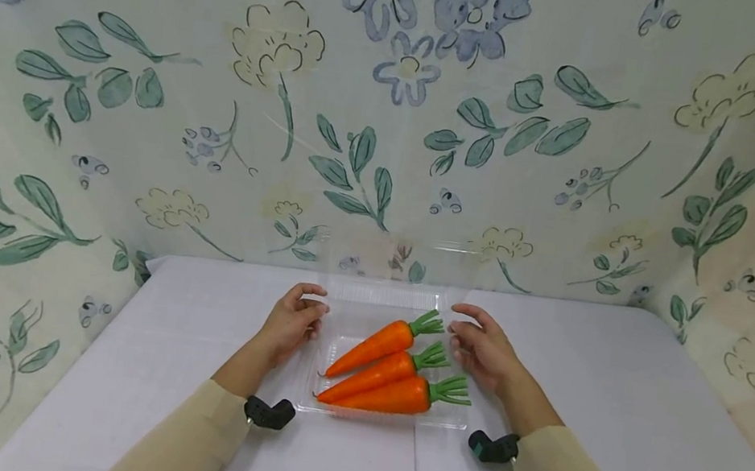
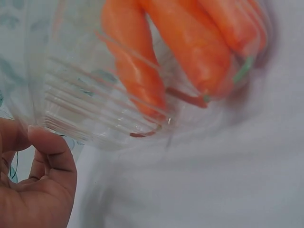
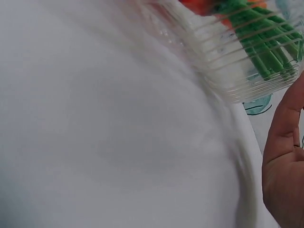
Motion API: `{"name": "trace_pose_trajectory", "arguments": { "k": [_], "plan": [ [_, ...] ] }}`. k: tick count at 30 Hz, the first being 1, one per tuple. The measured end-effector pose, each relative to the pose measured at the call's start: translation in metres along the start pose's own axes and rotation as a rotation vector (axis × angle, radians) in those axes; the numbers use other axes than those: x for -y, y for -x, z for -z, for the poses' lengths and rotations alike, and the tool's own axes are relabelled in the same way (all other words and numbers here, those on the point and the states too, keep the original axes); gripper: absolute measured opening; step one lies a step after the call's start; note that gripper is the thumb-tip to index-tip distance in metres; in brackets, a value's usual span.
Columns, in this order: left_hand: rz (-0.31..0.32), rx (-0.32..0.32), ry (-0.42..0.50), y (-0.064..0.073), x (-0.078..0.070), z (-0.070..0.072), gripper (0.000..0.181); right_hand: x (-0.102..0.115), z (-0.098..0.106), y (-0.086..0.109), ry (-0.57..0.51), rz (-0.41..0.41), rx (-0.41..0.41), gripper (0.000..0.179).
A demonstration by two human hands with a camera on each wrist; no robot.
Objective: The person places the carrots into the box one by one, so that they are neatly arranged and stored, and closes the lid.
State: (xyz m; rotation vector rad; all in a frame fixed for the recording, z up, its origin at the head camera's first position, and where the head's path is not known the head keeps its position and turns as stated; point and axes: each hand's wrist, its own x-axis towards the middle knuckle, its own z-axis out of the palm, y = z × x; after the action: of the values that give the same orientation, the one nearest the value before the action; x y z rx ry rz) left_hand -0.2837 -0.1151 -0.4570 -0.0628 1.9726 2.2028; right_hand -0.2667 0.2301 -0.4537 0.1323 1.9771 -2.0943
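Note:
A clear plastic box (image 1: 387, 418) with ribbed walls lies on the table, its see-through lid (image 1: 374, 255) standing raised at the back. Inside, three orange carrots (image 1: 374, 392) lie side by side, green tops toward the right. At the box's left side, my left hand (image 1: 289, 324) pinches the plastic edge between thumb and finger; the left wrist view shows this grip (image 2: 40, 175) close up. My right hand (image 1: 486, 355) holds the opposite edge near the green tops (image 3: 266, 42). In the right wrist view only part of that hand (image 3: 287, 156) shows, with most fingers hidden.
A white cloth (image 1: 182, 369) covers the table, with a crease running to the front edge. Behind and on both sides hangs a floral-patterned curtain (image 1: 390, 148). A small black device (image 1: 270, 412) is strapped on each wrist.

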Motion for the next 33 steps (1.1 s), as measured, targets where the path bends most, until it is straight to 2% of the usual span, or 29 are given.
{"name": "trace_pose_trajectory", "arguments": {
  "k": [3, 10, 12, 18, 22, 26, 33],
  "plan": [
    [0.003, -0.012, 0.002, 0.001, 0.000, -0.001, 0.026, -0.001, -0.001, 0.000, -0.012, 0.001, -0.002, 0.035],
    [-0.008, -0.082, -0.096, 0.007, -0.002, -0.001, 0.015, -0.002, -0.005, -0.001, 0.009, -0.003, -0.057, 0.015],
    [0.008, -0.072, -0.079, 0.006, -0.002, 0.000, 0.019, -0.002, -0.004, -0.001, 0.015, 0.002, -0.072, 0.015],
    [0.057, 0.008, 0.038, 0.013, -0.006, 0.002, 0.039, -0.003, -0.002, 0.001, 0.017, -0.010, -0.056, 0.037],
    [0.050, 0.049, -0.038, 0.019, -0.009, 0.002, 0.057, -0.001, -0.002, 0.002, 0.019, -0.004, -0.071, 0.034],
    [0.060, 0.068, -0.104, 0.028, -0.012, 0.004, 0.061, 0.003, -0.003, 0.009, 0.030, -0.006, -0.084, 0.034],
    [0.079, 0.037, -0.277, 0.043, -0.024, 0.006, 0.064, 0.014, -0.007, 0.038, 0.169, 0.008, -0.025, 0.066]
  ]
}}
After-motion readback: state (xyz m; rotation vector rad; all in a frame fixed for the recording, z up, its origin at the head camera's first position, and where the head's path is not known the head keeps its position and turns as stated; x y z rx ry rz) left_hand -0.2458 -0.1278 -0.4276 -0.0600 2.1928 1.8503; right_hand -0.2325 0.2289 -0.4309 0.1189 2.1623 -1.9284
